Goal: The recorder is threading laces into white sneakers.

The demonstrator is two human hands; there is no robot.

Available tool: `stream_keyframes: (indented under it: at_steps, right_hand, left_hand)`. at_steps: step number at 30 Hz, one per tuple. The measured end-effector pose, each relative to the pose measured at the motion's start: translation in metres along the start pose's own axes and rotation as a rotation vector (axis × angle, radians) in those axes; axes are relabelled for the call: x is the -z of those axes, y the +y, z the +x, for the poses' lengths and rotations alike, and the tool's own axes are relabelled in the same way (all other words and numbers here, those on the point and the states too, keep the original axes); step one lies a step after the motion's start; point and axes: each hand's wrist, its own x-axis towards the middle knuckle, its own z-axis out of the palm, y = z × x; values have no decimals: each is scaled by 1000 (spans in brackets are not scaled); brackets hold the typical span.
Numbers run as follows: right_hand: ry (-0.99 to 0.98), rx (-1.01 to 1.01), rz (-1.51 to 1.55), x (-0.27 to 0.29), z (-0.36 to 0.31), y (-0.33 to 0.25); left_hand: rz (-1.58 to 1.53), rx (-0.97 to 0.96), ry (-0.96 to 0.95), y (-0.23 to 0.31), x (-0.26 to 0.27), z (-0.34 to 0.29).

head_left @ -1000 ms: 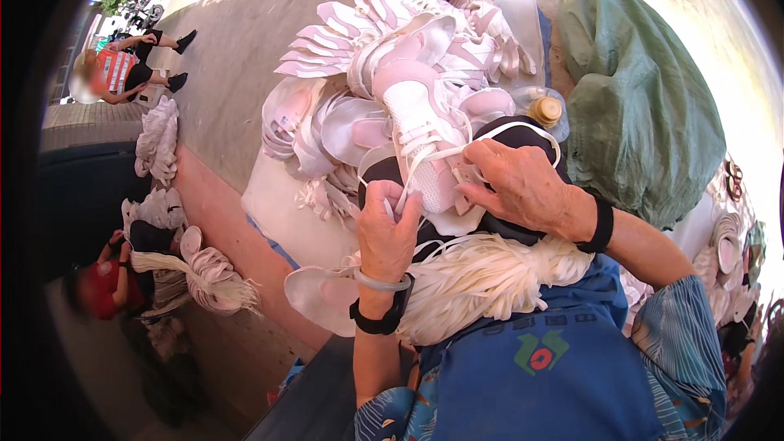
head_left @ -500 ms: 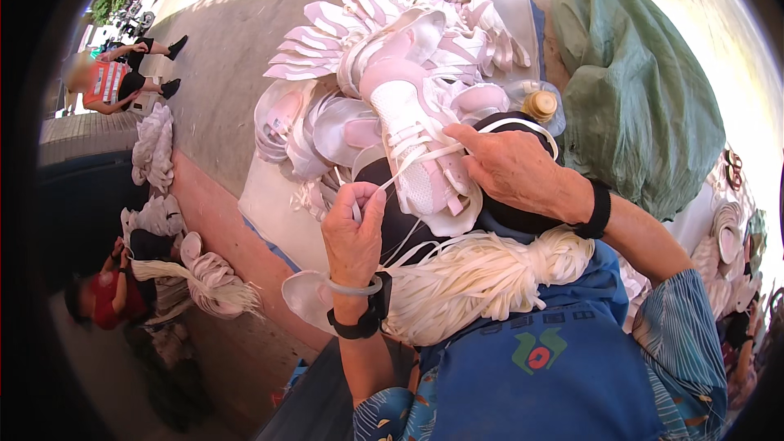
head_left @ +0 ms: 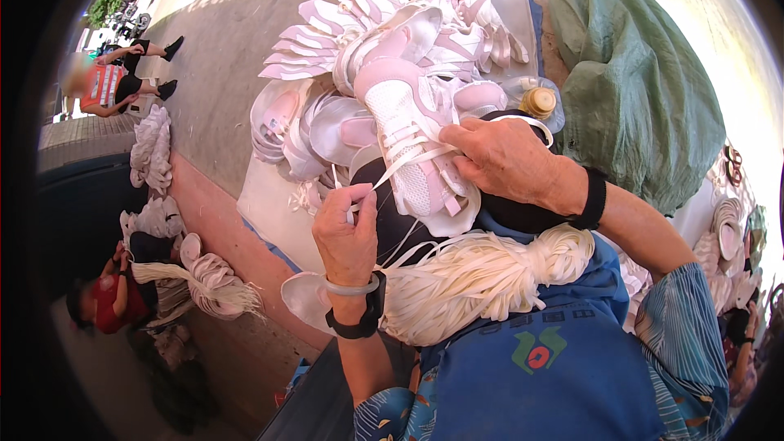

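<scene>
A white and pink shoe upper (head_left: 425,175) lies across my lap, its toe end toward me, with a white shoelace (head_left: 398,165) threaded through some of its eyelets. My left hand (head_left: 347,216) pinches the shoelace left of the upper, and a stretch of lace runs slantwise from there to the eyelets. At the upper's right edge, my right hand (head_left: 514,157) has thumb and forefinger closed where the lace meets the eyelets; its fingertips partly hide the grip. A thick bundle of off-white laces (head_left: 482,282) rests on my lap below both hands.
Stacked pink and white uppers (head_left: 392,28) fill the far side. A bottle with a tan cap (head_left: 539,103) stands beside a large green sack (head_left: 633,90) at right. People sit at left, one in a red top (head_left: 114,304), one in an orange vest (head_left: 102,86).
My left hand has shifted slightly left with the lace. My right forefinger, stretched out before, has bent in toward the thumb at the upper's edge.
</scene>
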Motion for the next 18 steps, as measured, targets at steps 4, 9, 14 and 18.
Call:
stream_keyframes:
  at_steps: [4,9,14,18]
  right_hand:
    - [-41,16,-53,-2,7,-3]
    - [-26,24,-96,-2,12,-2]
    - [35,30,-138,7,14,17]
    - [20,11,-73,0,5,21]
  left_hand:
    - [-8,24,21,8,-1,1]
    - [5,30,33,4,1,1]
    - [-22,48,-11,-6,-5,-3]
    - [26,19,132,3,-13,-3]
